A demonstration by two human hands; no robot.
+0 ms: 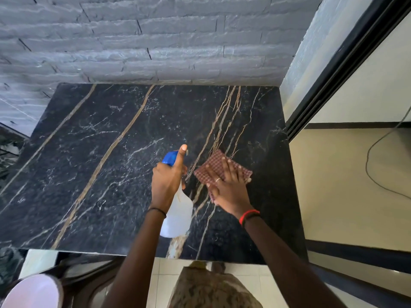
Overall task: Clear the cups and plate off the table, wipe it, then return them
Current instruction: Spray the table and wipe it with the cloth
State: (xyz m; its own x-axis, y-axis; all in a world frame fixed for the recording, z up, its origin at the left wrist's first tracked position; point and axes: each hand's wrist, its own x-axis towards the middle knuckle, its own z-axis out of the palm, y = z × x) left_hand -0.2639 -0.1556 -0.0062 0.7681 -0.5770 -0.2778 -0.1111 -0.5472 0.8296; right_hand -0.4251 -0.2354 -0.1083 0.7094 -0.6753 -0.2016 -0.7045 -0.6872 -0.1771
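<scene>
Counted on site:
- one black marble table (89, 152)
- one spray bottle (178, 210), blue head
- one checked cloth (213, 165)
- two hands: left hand (166, 181), right hand (226, 190)
- one ring (218, 179), on the right hand
- three wristbands (158, 211): one black on the left wrist, one red and one black on the right
- one cable (369, 170) on the floor

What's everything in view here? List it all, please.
table: one, black marble with gold veins, centre
wall: one, grey stone, behind the table
spray bottle: one, translucent with blue head, above the table
cloth: one, red-and-white checked, on the table's right part
cable: one, dark, on the floor at right
round object: one, pale pink, bottom left, unidentifiable
left hand: one, grips the spray bottle
right hand: one, pressed flat on the cloth
</scene>
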